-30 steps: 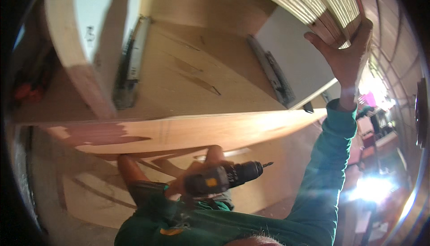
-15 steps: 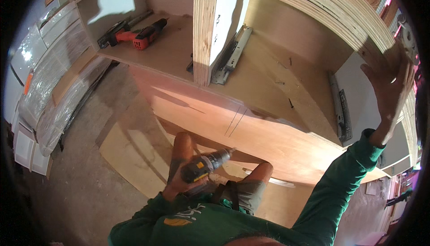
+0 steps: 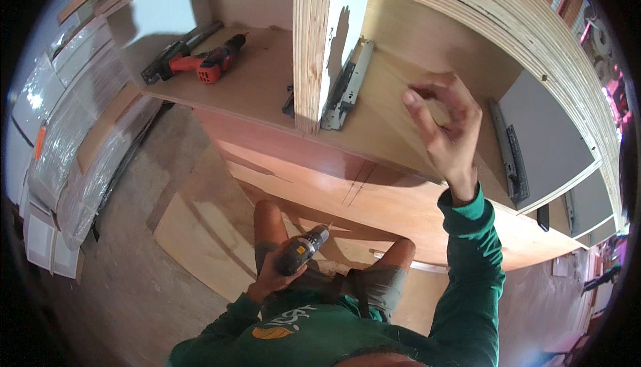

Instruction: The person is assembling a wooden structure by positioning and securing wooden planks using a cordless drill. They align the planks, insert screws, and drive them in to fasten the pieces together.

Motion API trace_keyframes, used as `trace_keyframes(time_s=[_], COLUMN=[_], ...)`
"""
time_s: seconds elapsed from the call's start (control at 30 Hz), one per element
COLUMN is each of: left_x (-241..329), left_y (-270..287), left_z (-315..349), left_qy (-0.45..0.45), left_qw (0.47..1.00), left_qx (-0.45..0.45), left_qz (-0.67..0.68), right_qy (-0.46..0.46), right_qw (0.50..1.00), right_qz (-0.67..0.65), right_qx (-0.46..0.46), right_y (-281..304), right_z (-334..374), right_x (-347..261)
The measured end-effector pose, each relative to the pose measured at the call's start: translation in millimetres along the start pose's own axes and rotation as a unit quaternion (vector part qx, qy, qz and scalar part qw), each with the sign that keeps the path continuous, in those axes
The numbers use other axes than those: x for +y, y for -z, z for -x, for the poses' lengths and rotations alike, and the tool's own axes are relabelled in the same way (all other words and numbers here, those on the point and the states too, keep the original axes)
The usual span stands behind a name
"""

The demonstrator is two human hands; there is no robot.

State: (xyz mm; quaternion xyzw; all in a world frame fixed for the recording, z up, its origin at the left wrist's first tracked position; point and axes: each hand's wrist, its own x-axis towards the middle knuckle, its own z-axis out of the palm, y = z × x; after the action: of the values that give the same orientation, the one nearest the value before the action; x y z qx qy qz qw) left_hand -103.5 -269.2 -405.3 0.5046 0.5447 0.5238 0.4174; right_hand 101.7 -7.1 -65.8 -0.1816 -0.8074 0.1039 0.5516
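On the shelf, red drill (image 3: 207, 63), drawer slide (image 3: 347, 86), plywood divider (image 3: 310, 46) between

Two drills: one held (image 3: 302, 250), one red on shelf (image 3: 210, 63); two drawer slides (image 3: 347, 86) (image 3: 511, 153).

The cabinet (image 3: 374, 187) is plywood, reddish-brown on its front panel and paler tan on the shelf, with pale striped layers along its cut edges. On the shelf at the cabinet's left end lies a red and black drill (image 3: 210, 63). The metal drawer slide (image 3: 347, 86) beside the cabinet's middle upright is silver-grey. The cabinet's right side panel shows flat grey. Below the cabinet, the left hand (image 3: 274, 277) grips a dark grey drill (image 3: 300, 250) with an orange-yellow band. The sleeves (image 3: 467, 280) are deep green, and the shirt carries a yellow mark. The floor (image 3: 127, 287) before the cabinet is dull grey-brown.
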Motion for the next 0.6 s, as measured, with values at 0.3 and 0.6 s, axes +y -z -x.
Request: trace_keyframes(time_s=[0.3,0.6], left_x=[-4,-56], left_y=[11,22], left_z=[2,3], left_qy=[-0.026,0.03], left_qw=[0.999,0.998], left_qx=[0.003,-0.011], left_qz=[-0.037,0.061], right_qy=[-0.119,-0.321], right_qw=[0.987,0.929], right_qz=[0.1,0.185], right_qx=[-0.047,-0.002], right_y=[47,115], right_z=[24,107], right_x=[19,36])
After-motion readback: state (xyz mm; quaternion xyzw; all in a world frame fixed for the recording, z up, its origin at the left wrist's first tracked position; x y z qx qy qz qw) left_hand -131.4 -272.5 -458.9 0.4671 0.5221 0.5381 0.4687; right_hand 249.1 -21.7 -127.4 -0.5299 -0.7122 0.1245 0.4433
